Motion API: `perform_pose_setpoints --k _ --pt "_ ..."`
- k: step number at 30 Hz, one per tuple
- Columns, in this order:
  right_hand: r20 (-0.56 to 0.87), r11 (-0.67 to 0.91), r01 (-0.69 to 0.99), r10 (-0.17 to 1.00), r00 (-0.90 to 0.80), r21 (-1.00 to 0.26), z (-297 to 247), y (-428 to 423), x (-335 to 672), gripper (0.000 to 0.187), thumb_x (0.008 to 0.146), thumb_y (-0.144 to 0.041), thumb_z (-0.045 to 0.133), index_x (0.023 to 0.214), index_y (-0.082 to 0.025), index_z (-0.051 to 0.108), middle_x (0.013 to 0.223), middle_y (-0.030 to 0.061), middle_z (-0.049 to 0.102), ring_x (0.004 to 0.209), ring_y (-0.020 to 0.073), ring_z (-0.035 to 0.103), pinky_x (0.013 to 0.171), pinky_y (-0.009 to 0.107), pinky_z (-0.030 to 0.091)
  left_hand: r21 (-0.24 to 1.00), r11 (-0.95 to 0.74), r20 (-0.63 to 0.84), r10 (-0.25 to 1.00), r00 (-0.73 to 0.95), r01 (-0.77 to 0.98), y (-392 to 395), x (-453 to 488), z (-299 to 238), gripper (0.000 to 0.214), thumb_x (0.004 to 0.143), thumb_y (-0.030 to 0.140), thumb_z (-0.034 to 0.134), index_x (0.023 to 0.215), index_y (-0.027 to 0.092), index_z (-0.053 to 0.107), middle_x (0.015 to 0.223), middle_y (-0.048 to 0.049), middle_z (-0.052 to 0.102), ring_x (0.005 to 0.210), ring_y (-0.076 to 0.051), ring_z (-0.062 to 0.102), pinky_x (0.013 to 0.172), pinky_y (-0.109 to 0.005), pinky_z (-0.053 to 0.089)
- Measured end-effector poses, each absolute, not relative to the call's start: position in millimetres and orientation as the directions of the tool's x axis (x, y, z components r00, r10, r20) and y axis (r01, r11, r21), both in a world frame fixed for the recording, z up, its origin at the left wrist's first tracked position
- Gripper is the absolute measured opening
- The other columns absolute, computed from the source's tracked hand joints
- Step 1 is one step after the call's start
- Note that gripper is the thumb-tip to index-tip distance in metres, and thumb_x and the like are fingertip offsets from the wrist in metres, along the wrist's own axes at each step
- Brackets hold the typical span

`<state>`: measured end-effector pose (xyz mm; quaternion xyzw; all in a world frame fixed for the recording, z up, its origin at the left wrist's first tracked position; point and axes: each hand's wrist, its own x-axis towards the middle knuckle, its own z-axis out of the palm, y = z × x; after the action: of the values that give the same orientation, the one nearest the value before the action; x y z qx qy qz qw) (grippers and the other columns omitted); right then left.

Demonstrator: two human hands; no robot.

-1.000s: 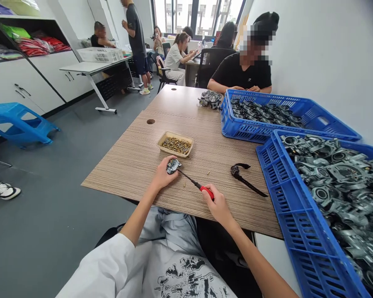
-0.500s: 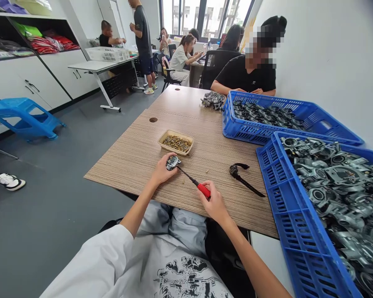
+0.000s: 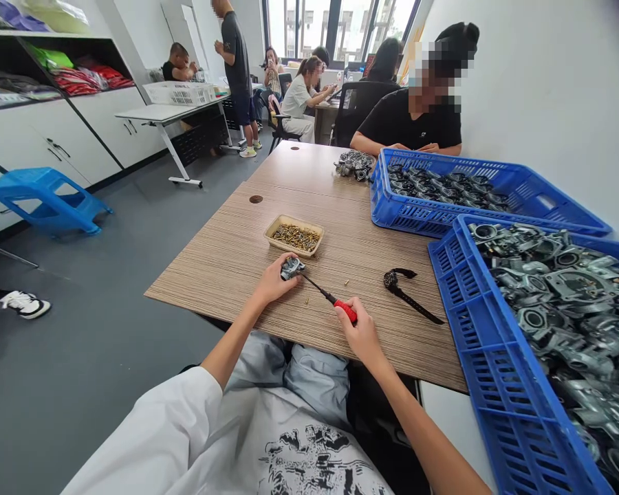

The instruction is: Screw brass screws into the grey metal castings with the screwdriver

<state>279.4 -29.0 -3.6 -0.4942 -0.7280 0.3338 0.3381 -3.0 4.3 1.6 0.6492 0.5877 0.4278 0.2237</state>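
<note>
1. Step in hand: this looks like turning something on a small metal part point(image 3: 291, 268) with a screwdriver point(image 3: 334, 300); the tip meets the part's right side, though whether it sits in a slot is too small to tell
2. The left grip point(image 3: 272, 284) is closed around the near, left side of the metal part, thumb and fingers bracing it just above the counter point(image 3: 221, 258), in front of a shallow tan tray point(image 3: 285, 246) heaped with small brass pieces point(image 3: 295, 237)
3. The right grip point(image 3: 361, 330) is wrapped around the red handle, fingers curled in with no visible gap; the shaft slants up and left to the part
4. What the next move calls for, as I judge it: the left side firm so the part cannot twist, the shaft in line with whatever it drives, and light, even turning from the right
5. Two loose brass pieces lie near the tool, one point(image 3: 346, 282) beyond the handle and one point(image 3: 307, 300) on the near side of the shaft; a sweeping wrist could knock the nearer one
6. A black watch point(image 3: 391, 279) lies to the right, and past it a near blue crate point(image 3: 461, 330) and a far blue crate point(image 3: 407, 220) hold many more metal parts
</note>
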Motion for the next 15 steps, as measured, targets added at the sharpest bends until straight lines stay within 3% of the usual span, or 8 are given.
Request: perform_pose_setpoints --k 6,15 --pt "0.178 0.268 0.489 0.958 -0.223 -0.83 4.9 -31.8 280.4 0.037 0.101 -0.057 0.052 0.086 -0.023 0.056 0.069 -0.002 0.056 0.064 0.0172 0.05 0.062 0.028 0.038 0.787 -0.237 0.328 0.943 -0.06 0.569 2.7 1.1 -1.1 0.054 0.079 0.023 0.067 0.132 0.022 0.059 0.125 -0.0063 0.071 0.11 -0.025 0.068 0.104 -0.04 0.052" --pt "0.166 0.269 0.492 0.956 -0.242 -0.828 6.7 -32.1 279.2 0.035 0.102 -0.053 0.051 0.093 -0.022 0.063 0.076 0.0022 0.067 0.07 0.0202 0.06 0.07 0.03 0.044 0.79 -0.273 0.376 0.923 -0.083 0.548 -1.5 0.3 -5.5 0.058 0.074 0.014 0.061 0.132 0.02 0.06 0.131 -0.0072 0.069 0.117 -0.025 0.066 0.111 -0.042 0.048"
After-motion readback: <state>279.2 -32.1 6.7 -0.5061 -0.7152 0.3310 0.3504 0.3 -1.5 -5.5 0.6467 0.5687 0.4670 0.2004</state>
